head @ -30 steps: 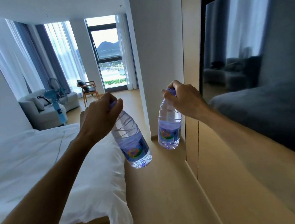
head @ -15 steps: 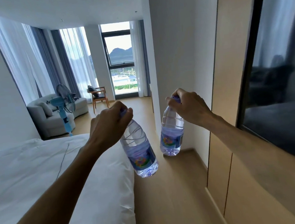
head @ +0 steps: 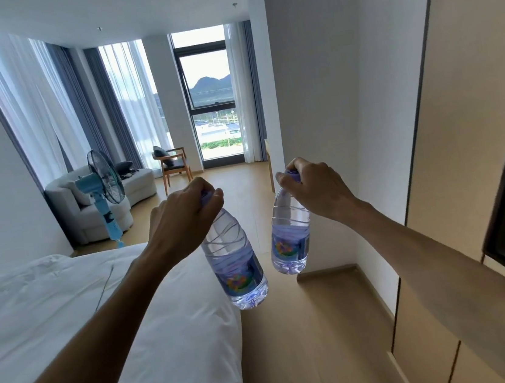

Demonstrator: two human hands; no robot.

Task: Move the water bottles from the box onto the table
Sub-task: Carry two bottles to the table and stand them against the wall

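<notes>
At 9 o'clock lies the bed (head: 53, 311) with white sheets; its right edge runs toward 6 o'clock, and beside it a strip of bare wooden floor (head: 311, 343) stays open up to the window (head: 211, 101) at 12 o'clock. A blue fan (head: 102, 194) stands at 10 o'clock before a pale sofa (head: 136, 186), and a wooden chair (head: 175, 165) is near the window.

The left hand (head: 182, 222) is curled tight round the purple cap of the left bottle (head: 237, 263), which hangs tilted in the air over the bed's edge. The right hand (head: 314, 190) grips the cap of the right bottle (head: 289, 241) the same way, over the floor. The two bottles are near but apart. Each is clear plastic, holding water almost to the shoulder. Each carries a blue label with a colourful round mark; the writing is too blurred to read.

At 3 o'clock a white wall corner (head: 313, 104) and beige panels (head: 456, 102) close the right side.
</notes>
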